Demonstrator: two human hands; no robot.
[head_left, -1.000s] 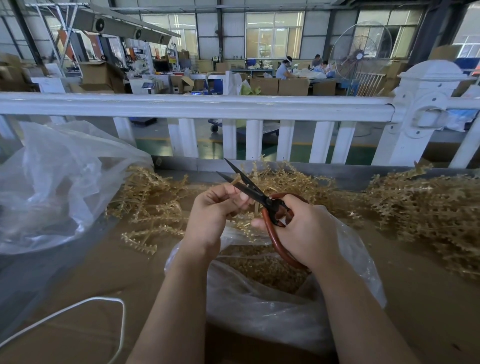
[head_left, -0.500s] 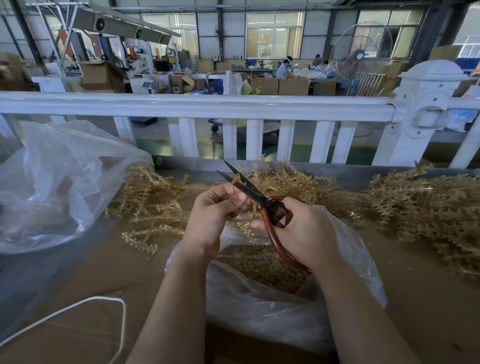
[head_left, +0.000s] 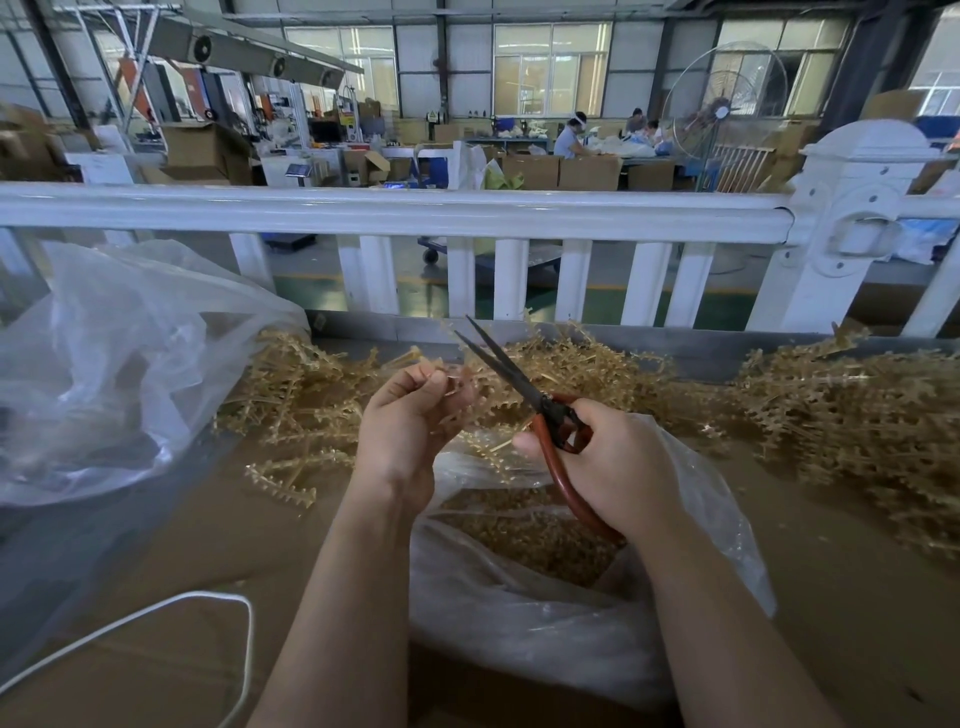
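White railing (head_left: 395, 213) edged the littered bench (head_left: 857, 571); left hand (head_left: 400, 431) pinched one gold sprig (head_left: 457, 382), right hand (head_left: 618, 467) gripped one pair of scissors (head_left: 524, 384), blades parted.

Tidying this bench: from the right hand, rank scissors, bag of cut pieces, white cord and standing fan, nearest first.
1. scissors, gripped in the right hand.
2. bag of cut pieces, just beneath.
3. white cord, lower left.
4. standing fan, far back right.
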